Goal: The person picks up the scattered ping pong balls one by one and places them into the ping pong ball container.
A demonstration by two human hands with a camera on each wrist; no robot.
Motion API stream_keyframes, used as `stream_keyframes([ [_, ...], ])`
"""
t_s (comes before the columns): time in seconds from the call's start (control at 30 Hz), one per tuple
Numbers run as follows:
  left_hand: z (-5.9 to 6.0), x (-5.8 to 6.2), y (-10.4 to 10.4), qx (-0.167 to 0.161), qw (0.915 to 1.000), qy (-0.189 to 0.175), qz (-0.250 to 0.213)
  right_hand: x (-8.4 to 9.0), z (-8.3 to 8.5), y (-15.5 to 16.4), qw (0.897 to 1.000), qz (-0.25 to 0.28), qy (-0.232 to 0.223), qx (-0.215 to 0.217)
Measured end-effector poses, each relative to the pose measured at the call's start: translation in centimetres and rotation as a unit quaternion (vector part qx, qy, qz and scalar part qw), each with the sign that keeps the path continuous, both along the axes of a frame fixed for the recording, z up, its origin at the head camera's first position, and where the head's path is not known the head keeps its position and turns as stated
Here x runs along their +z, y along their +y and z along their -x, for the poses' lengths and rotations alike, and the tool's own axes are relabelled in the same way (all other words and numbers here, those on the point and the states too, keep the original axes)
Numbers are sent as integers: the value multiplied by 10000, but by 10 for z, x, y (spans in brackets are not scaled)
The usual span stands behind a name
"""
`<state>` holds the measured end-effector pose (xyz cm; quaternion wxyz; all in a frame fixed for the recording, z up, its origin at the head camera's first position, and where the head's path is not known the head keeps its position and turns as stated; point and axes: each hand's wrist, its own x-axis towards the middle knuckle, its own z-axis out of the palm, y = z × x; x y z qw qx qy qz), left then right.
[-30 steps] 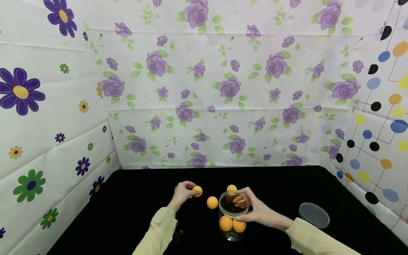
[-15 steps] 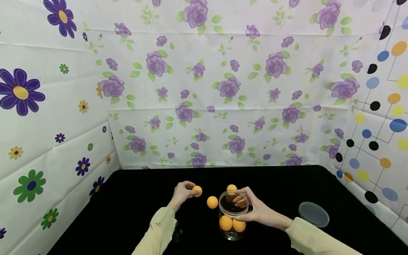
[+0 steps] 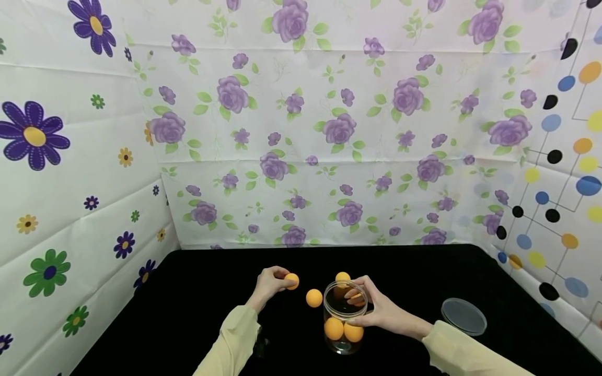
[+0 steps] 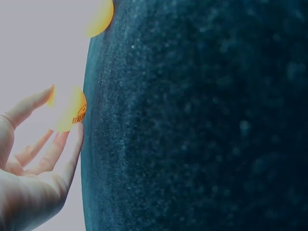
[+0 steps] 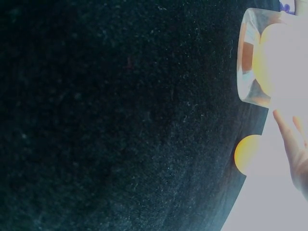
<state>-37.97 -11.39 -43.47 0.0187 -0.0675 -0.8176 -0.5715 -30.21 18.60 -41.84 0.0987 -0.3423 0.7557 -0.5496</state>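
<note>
In the head view my left hand (image 3: pixel 269 286) pinches an orange ping-pong ball (image 3: pixel 292 281) between thumb and fingers, low over the black tabletop. Dark printing shows on this ball (image 4: pixel 77 111) in the left wrist view. My right hand (image 3: pixel 386 313) grips the upper part of a clear, lidless jar (image 3: pixel 342 349) from its right side, thumb at the front and fingers behind. Inside the upright jar lie two orange balls (image 3: pixel 334 329). One loose ball (image 3: pixel 314 298) rests between the left hand and the jar. Behind the jar is another ball (image 3: pixel 343 278), partly hidden.
A round translucent lid (image 3: pixel 464 316) lies on the black tabletop (image 3: pixel 211 292), to the right of the jar. Flowered sheets (image 3: pixel 301 130) enclose the back and left, and a dotted sheet (image 3: pixel 555 209) stands on the right. Glare washes out part of both wrist views.
</note>
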Motion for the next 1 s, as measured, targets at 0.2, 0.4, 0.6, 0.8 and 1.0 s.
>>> stream_keyframes([
  [0.2, -2, 3, 1, -19, 10000, -17, -12, 0, 0, 0, 10000, 0, -39, 11],
  [0.4, -4, 8, 4, -73, 9999, 68, -28, 0, 0, 0, 10000, 1, -17, -11],
  [0.6, -7, 12, 5, -160, 9997, 165, 17, -1, 1, 1, 10000, 6, -6, 44],
  [0.8, -7, 19, 8, -227, 9996, 152, -40, -1, 1, 1, 10000, 21, 0, 68],
  [1.0, -8, 23, 9, -319, 9993, 172, -81, -1, 0, 1, 10000, 7, -26, 57],
])
